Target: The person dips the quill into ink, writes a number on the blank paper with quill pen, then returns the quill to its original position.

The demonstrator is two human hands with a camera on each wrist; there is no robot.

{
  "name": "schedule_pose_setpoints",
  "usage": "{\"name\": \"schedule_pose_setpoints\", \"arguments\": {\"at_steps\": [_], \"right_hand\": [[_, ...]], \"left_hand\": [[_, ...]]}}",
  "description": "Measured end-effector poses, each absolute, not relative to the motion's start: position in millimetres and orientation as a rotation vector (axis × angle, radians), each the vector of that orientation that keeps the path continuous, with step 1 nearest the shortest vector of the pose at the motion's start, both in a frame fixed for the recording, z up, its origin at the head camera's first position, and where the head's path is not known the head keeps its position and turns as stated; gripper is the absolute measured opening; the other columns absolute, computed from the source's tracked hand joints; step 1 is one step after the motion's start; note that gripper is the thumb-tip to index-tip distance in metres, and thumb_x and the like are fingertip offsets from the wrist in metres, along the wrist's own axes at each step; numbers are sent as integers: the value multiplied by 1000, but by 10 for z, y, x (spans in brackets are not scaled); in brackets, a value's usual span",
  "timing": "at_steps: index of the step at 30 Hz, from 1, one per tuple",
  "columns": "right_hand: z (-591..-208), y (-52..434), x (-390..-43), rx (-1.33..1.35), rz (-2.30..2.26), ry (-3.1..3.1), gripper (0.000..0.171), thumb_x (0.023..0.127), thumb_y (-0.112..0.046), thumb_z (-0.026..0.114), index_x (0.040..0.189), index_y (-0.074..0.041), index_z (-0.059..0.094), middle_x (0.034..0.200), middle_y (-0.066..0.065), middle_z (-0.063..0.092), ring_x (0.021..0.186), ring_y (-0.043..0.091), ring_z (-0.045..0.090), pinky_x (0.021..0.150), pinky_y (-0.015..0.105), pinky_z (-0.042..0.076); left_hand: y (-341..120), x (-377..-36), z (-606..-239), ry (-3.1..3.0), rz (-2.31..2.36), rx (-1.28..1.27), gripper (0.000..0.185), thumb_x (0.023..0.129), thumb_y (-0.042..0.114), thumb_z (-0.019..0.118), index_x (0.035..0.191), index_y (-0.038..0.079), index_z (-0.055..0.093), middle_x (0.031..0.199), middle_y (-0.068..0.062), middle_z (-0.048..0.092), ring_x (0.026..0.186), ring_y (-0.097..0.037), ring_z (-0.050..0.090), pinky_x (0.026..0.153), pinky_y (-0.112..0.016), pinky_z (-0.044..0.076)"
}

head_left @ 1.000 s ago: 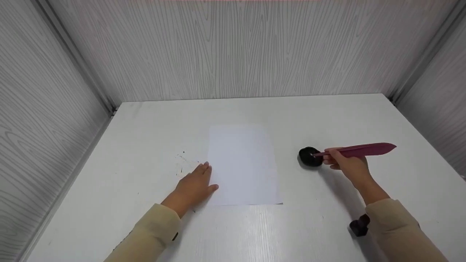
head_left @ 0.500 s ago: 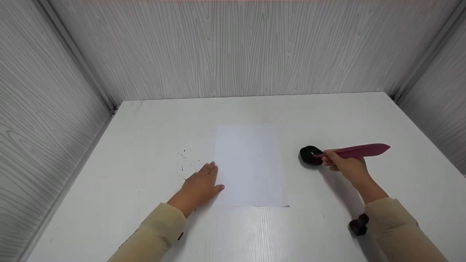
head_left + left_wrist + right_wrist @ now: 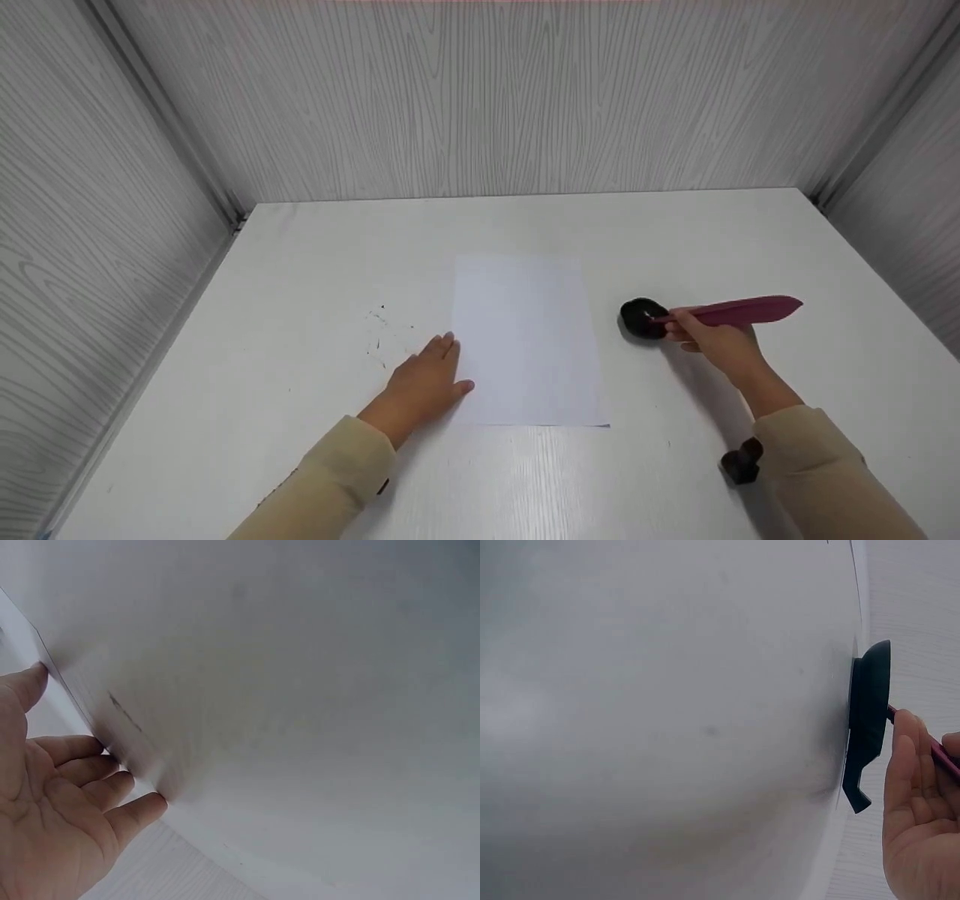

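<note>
The white counter (image 3: 300, 247) carries a paper sheet (image 3: 525, 337) at its middle; it looks light and floppy, likely to slide unless pressed flat. The left hand (image 3: 424, 382) lies with fingers straight at the sheet's left edge, thumb on it. The right hand (image 3: 712, 341) pinches a red feather quill (image 3: 739, 310) near its tip, over the black inkwell (image 3: 643, 319). The quill seems light, delicate, best held low on the shaft.

Both arms wear loose beige long sleeves (image 3: 330, 480) ending at the wrists, leaving the left hand (image 3: 424, 379) and right hand (image 3: 716, 341) bare
</note>
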State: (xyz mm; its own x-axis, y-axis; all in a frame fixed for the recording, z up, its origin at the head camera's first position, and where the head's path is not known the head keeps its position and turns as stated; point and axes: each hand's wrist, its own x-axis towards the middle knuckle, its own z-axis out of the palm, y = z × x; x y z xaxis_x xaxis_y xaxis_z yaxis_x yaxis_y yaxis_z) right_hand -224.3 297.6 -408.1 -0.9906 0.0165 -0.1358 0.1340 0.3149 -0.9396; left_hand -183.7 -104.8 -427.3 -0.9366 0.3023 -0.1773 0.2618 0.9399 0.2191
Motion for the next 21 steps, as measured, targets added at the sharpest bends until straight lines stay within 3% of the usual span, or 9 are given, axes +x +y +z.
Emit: {"name": "schedule_pose_setpoints", "arguments": {"at_steps": [21], "right_hand": [[-4048,2973,-2251,135,-1841,2444,56,94,-34,61,127,11,53,90,-1,73,85,7,69,78,25,53]], "left_hand": [[-949,-1792,-4252,2900,307,400,69,97,40,53,145,-5,32,153,-16,26,141,-30,21,108,-51,26]]}}
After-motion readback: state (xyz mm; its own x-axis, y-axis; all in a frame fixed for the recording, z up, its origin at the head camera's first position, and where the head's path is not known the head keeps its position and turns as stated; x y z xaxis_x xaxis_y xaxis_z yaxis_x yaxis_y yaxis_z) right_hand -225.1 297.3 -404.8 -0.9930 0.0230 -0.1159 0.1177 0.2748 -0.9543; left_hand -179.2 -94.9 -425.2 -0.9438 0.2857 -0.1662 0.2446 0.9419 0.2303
